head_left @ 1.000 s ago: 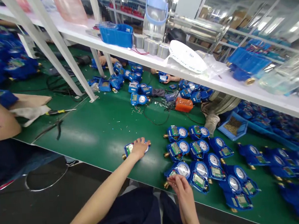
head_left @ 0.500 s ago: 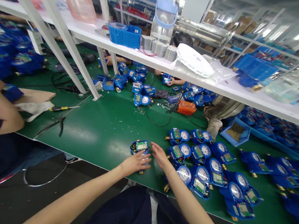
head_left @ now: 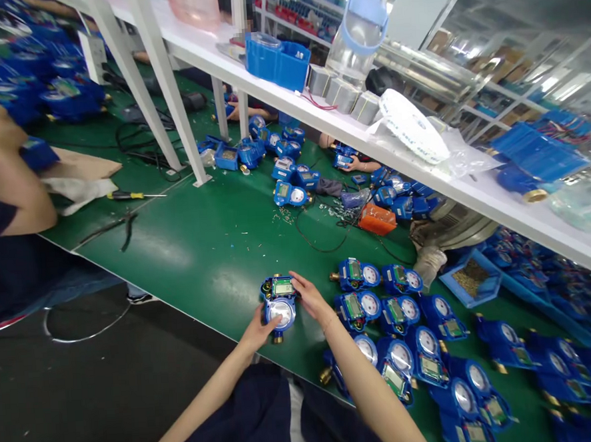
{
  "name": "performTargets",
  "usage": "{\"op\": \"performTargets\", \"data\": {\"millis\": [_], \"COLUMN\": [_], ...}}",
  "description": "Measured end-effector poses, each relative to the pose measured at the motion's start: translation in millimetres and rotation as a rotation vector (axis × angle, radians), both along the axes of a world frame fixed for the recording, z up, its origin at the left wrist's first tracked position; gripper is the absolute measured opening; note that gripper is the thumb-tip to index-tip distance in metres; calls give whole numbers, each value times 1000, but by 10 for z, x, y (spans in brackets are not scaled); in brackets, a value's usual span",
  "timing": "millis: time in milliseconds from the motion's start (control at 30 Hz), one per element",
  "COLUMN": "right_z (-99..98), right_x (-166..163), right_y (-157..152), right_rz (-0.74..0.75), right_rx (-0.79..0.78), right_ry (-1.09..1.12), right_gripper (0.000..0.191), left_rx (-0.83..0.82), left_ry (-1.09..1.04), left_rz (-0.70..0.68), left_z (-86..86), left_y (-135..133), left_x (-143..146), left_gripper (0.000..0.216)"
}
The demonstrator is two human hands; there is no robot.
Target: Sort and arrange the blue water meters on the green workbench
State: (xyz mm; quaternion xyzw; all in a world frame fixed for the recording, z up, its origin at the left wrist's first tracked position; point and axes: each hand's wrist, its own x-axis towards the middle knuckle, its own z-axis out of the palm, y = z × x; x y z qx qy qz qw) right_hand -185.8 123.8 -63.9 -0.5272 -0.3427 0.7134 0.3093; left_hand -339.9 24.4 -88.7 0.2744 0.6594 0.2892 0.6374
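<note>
A blue water meter (head_left: 279, 303) with a round dial and a small green display lies on the green table (head_left: 202, 253) near its front edge. My left hand (head_left: 259, 329) holds its lower left side. My right hand (head_left: 309, 295) grips its right side. Just to the right, several more blue meters (head_left: 402, 321) lie in rows, dials up.
A white shelf (head_left: 319, 123) on slanted legs spans the table, carrying a blue bin (head_left: 276, 62) and a clear jug (head_left: 358, 30). Beneath it lie more meters, an orange box (head_left: 377, 219) and cables. Another person's arm (head_left: 10, 178) is at left, beside a screwdriver (head_left: 134, 195) and pliers (head_left: 113, 227).
My right hand came over from the rows of meters to the single meter. The meter was turned upright, and both hands now hold it. The view shifted left.
</note>
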Motion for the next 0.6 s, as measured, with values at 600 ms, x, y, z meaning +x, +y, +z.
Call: {"op": "performTargets", "data": {"millis": [600], "right_z": [-171], "right_x": [140], "right_y": [-461], "right_rz": [-267], "right_rx": [50], "right_ry": [-62], "right_gripper": [57], "left_rx": [-4], "left_ry": [-50], "left_rz": [-150], "left_z": [63], "left_y": [197], "left_x": [-224], "left_gripper": [69]}}
